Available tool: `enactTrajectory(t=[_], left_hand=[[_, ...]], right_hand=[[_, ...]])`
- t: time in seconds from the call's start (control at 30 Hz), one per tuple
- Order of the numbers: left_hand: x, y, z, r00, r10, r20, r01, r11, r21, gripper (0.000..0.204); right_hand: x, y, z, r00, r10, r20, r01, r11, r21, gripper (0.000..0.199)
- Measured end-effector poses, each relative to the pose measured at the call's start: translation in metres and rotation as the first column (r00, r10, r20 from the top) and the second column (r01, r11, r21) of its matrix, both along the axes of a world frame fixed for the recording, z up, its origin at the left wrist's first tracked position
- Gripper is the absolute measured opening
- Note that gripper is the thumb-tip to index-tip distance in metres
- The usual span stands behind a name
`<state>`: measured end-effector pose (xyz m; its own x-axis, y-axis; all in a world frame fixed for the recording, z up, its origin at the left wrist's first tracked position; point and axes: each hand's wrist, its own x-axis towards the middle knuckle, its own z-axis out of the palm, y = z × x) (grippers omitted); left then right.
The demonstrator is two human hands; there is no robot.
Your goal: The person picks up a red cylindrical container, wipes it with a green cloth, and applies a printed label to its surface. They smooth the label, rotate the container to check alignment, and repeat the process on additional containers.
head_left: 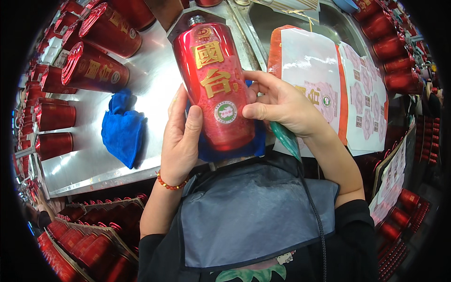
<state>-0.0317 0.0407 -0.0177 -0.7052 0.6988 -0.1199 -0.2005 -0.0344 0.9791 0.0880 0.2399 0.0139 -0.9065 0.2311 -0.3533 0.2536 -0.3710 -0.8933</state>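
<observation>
A glossy red bottle (206,42) with raised gold characters and a round green-and-white emblem is held between both hands, its threaded silver neck toward the far side. My left hand (181,136) grips its left side, thumb along the lower edge. On the right side, my right hand (282,103) has its thumb near the emblem and its fingers bent against the bottle. Just below that hand is a green pointed thing (285,140); I cannot tell whether it is touched. Blue cloth (257,145) shows beneath the bottle.
Left on the metal table (89,171) lies a crumpled blue cloth (122,129), with several red bottles (96,68) behind it. Printed decal sheets (300,54) cover an orange-edged pad at the right, by a metal sink (263,16). Racked red bottles (84,242) stand lower left.
</observation>
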Motion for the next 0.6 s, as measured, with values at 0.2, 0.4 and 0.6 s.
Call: enactTrajectory(t=[0.2, 0.4, 0.6], left_hand=[[-0.002, -0.001, -0.006, 1.0, 0.022, 0.019, -0.022, 1.0, 0.022, 0.056], [-0.008, -0.003, -0.007, 0.996, -0.074, 0.04, 0.069, 0.991, 0.113, 0.054], [-0.007, 0.001, 0.001, 0.995, -0.095, -0.029, 0.096, 0.994, 0.057, 0.06]], right_hand=[[0.0, 0.0, -0.003, 1.0, -0.009, -0.023, 0.009, 1.0, -0.012, 0.077], [0.002, -0.001, -0.004, 0.999, -0.015, -0.035, 0.015, 1.0, -0.009, 0.075], [0.005, 0.002, 0.001, 0.999, -0.047, 0.016, 0.048, 0.997, -0.065, 0.072]])
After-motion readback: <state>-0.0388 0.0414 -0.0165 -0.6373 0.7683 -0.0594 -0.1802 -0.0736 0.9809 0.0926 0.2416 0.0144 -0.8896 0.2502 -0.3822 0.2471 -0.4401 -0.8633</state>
